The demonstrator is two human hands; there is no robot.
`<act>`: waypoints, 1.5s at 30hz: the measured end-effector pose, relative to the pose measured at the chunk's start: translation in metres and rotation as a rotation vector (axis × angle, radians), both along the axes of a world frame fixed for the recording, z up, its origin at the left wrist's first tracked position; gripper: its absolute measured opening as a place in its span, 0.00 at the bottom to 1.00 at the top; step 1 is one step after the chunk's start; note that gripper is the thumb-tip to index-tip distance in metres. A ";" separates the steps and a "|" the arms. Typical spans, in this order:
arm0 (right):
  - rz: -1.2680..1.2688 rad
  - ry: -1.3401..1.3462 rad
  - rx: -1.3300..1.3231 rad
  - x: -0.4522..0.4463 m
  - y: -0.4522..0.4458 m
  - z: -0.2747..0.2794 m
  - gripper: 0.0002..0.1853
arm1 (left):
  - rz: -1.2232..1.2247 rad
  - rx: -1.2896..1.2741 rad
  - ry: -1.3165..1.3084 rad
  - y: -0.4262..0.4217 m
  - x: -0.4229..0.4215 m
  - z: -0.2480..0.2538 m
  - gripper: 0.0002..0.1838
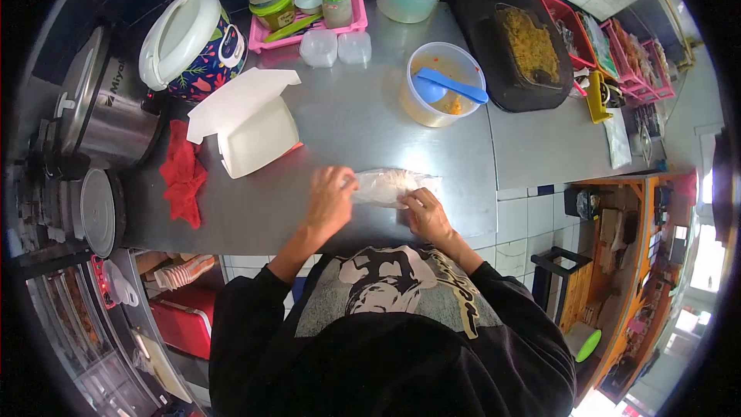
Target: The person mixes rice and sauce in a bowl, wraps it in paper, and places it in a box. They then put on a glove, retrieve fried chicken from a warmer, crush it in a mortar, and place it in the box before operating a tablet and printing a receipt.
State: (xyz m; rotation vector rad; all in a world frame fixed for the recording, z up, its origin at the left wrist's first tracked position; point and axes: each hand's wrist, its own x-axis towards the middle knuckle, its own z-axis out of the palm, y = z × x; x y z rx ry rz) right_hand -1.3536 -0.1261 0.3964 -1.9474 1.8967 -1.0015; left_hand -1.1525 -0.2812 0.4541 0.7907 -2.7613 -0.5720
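Our black shirt (386, 371) with its printed front is nearest, and just past it our two hands work at the metal bench (347, 112). Between them lies a clear plastic bag (378, 187) with something pale inside, flat on the bench near the front edge. Our right hand (427, 213) has thumb and fingers pinched together on the bag's near edge, towards its right end. Our left hand (332, 197) is at the left end with its fingers bent; it is blurred, so we cannot tell whether they grip the plastic or only brush it.

We judge the bag to be thin and slippery: if our right pinch slips, it could slide or twist, and a hard pull from both ends could tear it. We cannot see whether its mouth is closed; if it is open, pressing the middle could push the filling out. Dragging it towards us could bring it over the edge.

Beyond our left hand, a white box (262, 143) stands open, where a careless sweep could shove it. Farther right, the blue ladle (463, 92) sticks out over the rim of a tub (440, 116); a sleeve catching it could splash the contents.
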 end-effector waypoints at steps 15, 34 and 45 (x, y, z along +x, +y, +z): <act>-0.292 0.153 0.164 -0.031 -0.019 -0.021 0.10 | -0.032 0.069 0.057 -0.022 -0.039 -0.085 0.13; 0.132 -0.102 0.117 -0.057 -0.005 -0.047 0.14 | -0.248 0.064 0.107 -0.018 -0.012 -0.097 0.09; -0.029 0.338 0.459 -0.027 -0.075 -0.006 0.06 | 0.106 0.364 0.095 -0.006 -0.033 -0.076 0.17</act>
